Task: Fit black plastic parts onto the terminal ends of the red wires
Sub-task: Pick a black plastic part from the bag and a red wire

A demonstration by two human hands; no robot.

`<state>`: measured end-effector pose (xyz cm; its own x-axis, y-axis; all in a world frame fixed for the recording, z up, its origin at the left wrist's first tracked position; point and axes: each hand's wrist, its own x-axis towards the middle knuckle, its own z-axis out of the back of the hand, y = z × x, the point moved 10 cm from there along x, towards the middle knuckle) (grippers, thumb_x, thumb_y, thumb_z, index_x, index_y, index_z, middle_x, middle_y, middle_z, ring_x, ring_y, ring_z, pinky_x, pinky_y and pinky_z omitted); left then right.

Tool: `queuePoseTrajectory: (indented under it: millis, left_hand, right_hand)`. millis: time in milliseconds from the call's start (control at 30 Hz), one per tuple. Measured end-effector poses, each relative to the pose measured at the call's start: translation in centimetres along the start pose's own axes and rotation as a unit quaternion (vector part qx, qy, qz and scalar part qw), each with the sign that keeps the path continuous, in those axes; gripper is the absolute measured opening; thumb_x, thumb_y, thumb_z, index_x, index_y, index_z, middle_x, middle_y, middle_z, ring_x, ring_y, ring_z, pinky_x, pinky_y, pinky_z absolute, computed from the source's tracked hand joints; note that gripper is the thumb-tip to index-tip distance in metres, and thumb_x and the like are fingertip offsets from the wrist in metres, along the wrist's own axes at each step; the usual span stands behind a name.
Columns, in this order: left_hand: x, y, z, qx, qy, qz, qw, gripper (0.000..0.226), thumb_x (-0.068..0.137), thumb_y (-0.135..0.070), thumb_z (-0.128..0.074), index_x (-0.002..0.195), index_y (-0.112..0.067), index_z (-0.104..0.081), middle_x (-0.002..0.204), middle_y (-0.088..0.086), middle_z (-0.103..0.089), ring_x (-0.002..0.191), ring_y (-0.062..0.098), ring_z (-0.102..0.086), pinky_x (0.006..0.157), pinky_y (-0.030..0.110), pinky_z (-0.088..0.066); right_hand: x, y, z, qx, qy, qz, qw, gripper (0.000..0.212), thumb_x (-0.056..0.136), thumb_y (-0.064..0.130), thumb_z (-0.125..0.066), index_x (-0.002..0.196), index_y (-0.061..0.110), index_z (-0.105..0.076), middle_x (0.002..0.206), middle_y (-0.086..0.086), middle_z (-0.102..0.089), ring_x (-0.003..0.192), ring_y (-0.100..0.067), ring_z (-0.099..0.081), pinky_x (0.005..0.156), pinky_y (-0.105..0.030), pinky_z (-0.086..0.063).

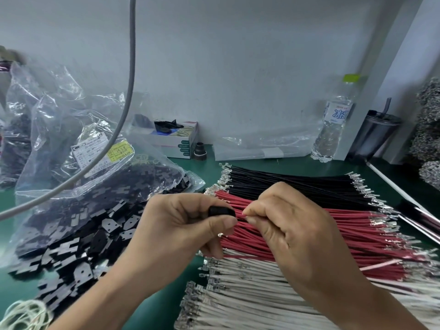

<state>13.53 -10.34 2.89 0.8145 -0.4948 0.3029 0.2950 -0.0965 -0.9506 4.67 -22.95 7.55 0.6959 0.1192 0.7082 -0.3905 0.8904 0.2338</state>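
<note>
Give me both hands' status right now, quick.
Left hand: closed, pinching a black plastic part.
Right hand: closed, pinching a red wire beside that part.

Bare green table (166, 306) lies open between the spilled black plastic parts (78, 253) and the wire bundles (309, 234); a hanging grey cable (128, 91) crosses above the bag (71, 139); bottle (333, 125) and tumbler (376, 136) line the wall.

The left hand (181, 225) hides most of the black plastic part (221, 211) it pinches, the right hand (290, 232) hides the red wire (240, 217) at its fingertips, the white wires (250, 294) run off the bottom edge, and the bag label (91, 152) is too blurred to read.
</note>
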Motion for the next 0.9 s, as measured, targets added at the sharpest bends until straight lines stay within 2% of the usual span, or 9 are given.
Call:
queuePoseTrajectory:
  millis: [200,300,367,467,567,667,767,800,900]
  left_hand:
    - [0.3,0.3,0.7,0.028,-0.023,-0.012,0.999,0.013,0.075,-0.025,-0.083,0.086,-0.018,-0.081,0.071,0.012,-0.076,0.046,0.023,-0.066,0.043,0.024,-0.049]
    - [0.4,0.7,1.3,0.025,-0.04,-0.01,0.999,0.012,0.075,-0.026,-0.083,0.085,-0.021,-0.082,0.07,0.01,-0.076,0.045,0.019,-0.065,0.042,0.021,-0.046]
    - [0.5,1.0,1.2,0.01,-0.043,-0.006,0.999,0.01,0.075,-0.023,-0.083,0.085,-0.02,-0.082,0.069,0.009,-0.075,0.044,0.018,-0.064,0.043,0.018,-0.046]
    - [0.4,1.2,0.6,0.014,-0.028,-0.006,0.999,0.009,0.077,-0.024,-0.084,0.084,-0.021,-0.081,0.067,0.008,-0.074,0.045,0.019,-0.064,0.044,0.019,-0.046]
    - [0.3,1.2,0.8,0.014,-0.028,-0.007,0.999,0.01,0.076,-0.027,-0.084,0.085,-0.022,-0.081,0.067,0.009,-0.074,0.045,0.02,-0.065,0.043,0.02,-0.046]
    - [0.4,1.1,0.9,0.005,-0.034,-0.007,0.999,0.013,0.074,-0.028,-0.084,0.085,-0.021,-0.082,0.067,0.009,-0.074,0.045,0.019,-0.065,0.044,0.019,-0.046]
    - [0.4,1.2,1.0,0.0,-0.037,-0.002,0.999,0.015,0.073,-0.028,-0.084,0.086,-0.02,-0.082,0.07,0.011,-0.075,0.045,0.02,-0.064,0.043,0.02,-0.047]
    - [0.4,1.1,1.0,0.003,-0.037,0.0,0.999,0.015,0.073,-0.028,-0.084,0.086,-0.021,-0.082,0.071,0.011,-0.075,0.046,0.02,-0.065,0.043,0.021,-0.047]
    - [0.4,1.2,1.4,0.007,-0.046,0.006,0.999,0.015,0.074,-0.027,-0.083,0.087,-0.022,-0.082,0.074,0.01,-0.077,0.048,0.02,-0.067,0.043,0.026,-0.047]
  right_hand:
    - [1.2,-0.4,2.8,-0.118,0.035,-0.004,0.992,0.006,0.089,0.033,-0.075,0.091,0.028,-0.072,0.088,0.016,-0.054,0.08,-0.006,-0.051,0.064,-0.018,-0.041]
    - [-0.8,-0.3,1.0,-0.093,0.172,-0.037,0.98,0.02,0.081,0.057,-0.065,0.087,0.037,-0.067,0.088,0.021,-0.05,0.084,-0.001,-0.051,0.066,-0.022,-0.045]
    - [-3.1,-0.7,-1.5,-0.094,0.27,-0.075,0.955,0.028,0.081,0.065,-0.06,0.1,0.044,-0.062,0.097,0.023,-0.051,0.094,0.007,-0.048,0.073,-0.016,-0.04]
    - [-4.4,-1.5,-2.1,-0.058,0.276,-0.146,0.948,0.03,0.084,0.062,-0.061,0.109,0.05,-0.051,0.119,0.032,-0.042,0.104,0.012,-0.041,0.076,-0.01,-0.034]
    - [-4.2,-1.3,-1.7,-0.056,0.263,-0.151,0.951,0.019,0.086,0.055,-0.062,0.102,0.048,-0.054,0.12,0.034,-0.043,0.104,0.012,-0.042,0.078,-0.01,-0.036]
    - [-4.5,-0.5,-2.4,-0.099,0.285,-0.123,0.946,0.022,0.086,0.055,-0.062,0.1,0.038,-0.059,0.105,0.024,-0.054,0.094,0.009,-0.046,0.073,-0.011,-0.039]
    - [-3.9,0.6,-2.5,-0.115,0.296,-0.11,0.942,0.026,0.066,0.049,-0.083,0.072,0.034,-0.062,0.075,0.02,-0.056,0.069,0.007,-0.051,0.053,-0.008,-0.039]
    - [-3.8,0.7,-2.8,-0.107,0.309,-0.117,0.938,0.023,0.074,0.048,-0.078,0.077,0.034,-0.061,0.08,0.019,-0.057,0.072,0.006,-0.051,0.055,-0.007,-0.038]
    - [-3.5,-0.8,-0.8,-0.06,0.235,-0.146,0.959,0.014,0.097,0.052,-0.05,0.103,0.041,-0.043,0.114,0.026,-0.047,0.093,0.008,-0.047,0.072,-0.01,-0.038]
